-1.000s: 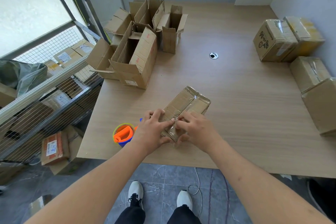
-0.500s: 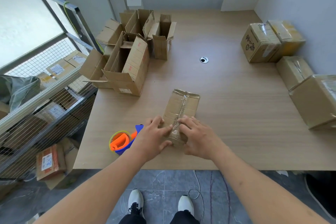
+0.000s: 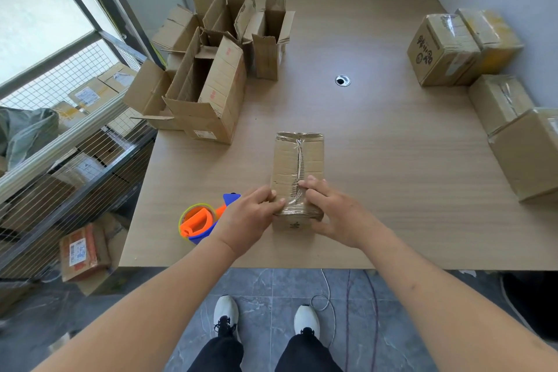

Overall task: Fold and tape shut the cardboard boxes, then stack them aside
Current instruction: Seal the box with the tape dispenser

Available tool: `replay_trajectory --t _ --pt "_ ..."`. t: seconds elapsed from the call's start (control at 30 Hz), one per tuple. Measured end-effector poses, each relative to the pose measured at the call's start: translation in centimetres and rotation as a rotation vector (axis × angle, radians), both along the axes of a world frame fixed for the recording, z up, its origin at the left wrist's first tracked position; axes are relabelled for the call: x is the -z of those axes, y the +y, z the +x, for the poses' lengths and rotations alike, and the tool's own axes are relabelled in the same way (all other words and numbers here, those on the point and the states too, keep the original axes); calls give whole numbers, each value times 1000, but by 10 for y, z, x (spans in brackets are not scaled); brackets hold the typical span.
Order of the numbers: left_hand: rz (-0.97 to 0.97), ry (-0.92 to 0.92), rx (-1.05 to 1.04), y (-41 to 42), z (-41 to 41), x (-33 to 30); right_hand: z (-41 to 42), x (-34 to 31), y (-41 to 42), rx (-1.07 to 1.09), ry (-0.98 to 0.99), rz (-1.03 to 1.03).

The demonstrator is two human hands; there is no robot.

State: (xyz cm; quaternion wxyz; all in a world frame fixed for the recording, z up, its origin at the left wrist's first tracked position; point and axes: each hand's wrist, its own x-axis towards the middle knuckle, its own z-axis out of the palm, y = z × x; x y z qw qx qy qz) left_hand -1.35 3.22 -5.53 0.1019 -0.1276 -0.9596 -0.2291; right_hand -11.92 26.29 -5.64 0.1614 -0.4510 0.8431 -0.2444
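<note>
box [image 3: 297,166]: flat on table [image 3: 392,160], long axis running straight away from the hands, taped seam up | left hand [image 3: 250,217]: fingers curled on near left edge | right hand [image 3: 332,211]: fingers pressing seam at near end | tape gun [image 3: 200,220]: just left of left hand

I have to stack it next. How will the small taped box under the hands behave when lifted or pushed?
The small taped box is probably light: it is small and slim. Its corrugated walls look stiff, though the creased top may give under the hands. It lies flat and long on the table, so it should slide rather than tip or roll. The glossy tape may feel slick.
</note>
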Motion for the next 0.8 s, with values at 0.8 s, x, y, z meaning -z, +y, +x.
replay_trajectory --t 0.8 --pt "80 -231 33 -30 -1 -1 32 -24 -58 447 93 255"
